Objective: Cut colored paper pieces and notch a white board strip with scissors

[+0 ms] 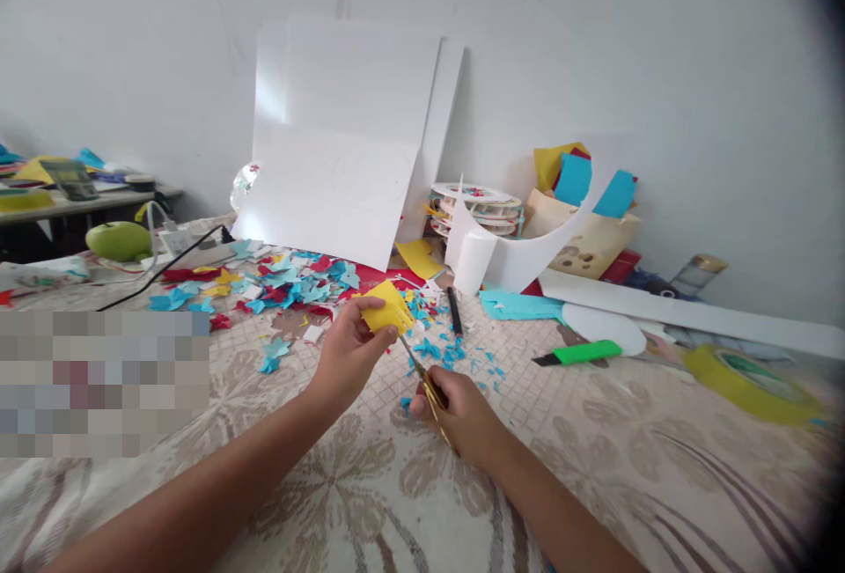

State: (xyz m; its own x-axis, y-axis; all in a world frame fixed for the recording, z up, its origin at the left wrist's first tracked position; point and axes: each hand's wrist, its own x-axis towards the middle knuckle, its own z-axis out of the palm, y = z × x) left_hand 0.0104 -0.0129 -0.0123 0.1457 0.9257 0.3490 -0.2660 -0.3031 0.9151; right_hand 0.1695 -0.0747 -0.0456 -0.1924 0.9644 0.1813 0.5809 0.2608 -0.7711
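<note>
White boards (343, 80) lean on the wall (581, 45), probably for support; the right grip (467, 416) holds gold scissors (418, 366), tips just beside yellow paper (383, 305), which the left grip (353, 348) pinches between thumb and fingers, its slit edge jutting past the thumb, apparently to leave the blades room

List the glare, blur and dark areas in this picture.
Head view: bright glare on the left of the white boards; head view: the yellow tape roll looks soft and stretched; head view: a dark, blurred border along the right edge; head view: no strong glare on the yellow paper in the left hand.
</note>
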